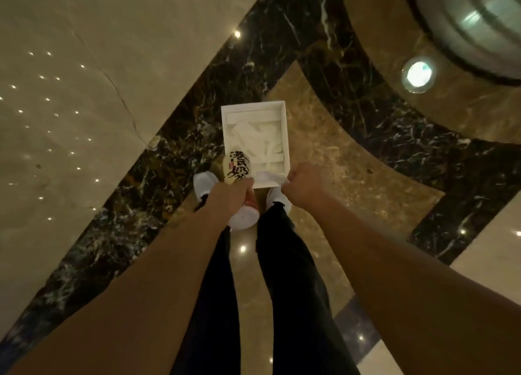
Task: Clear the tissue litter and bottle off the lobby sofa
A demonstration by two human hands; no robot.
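I look straight down at my legs and the lobby floor. My left hand (234,195) is shut on a bottle (236,168) with a pale label bearing black brush characters and a white cap end toward me. My right hand (303,184) is shut on the near corner of a white open box (285,137), held out in front of me. Crumpled white tissues (258,142) lie inside the box. The bottle rests against the box's left near edge. No sofa is in view.
Polished marble floor with a beige area (70,78) at left, a dark veined band (174,160) running diagonally, and brown panels. A round metallic base (479,22) stands at the top right, beside a small round floor light (419,74). My white shoes (204,184) are below the box.
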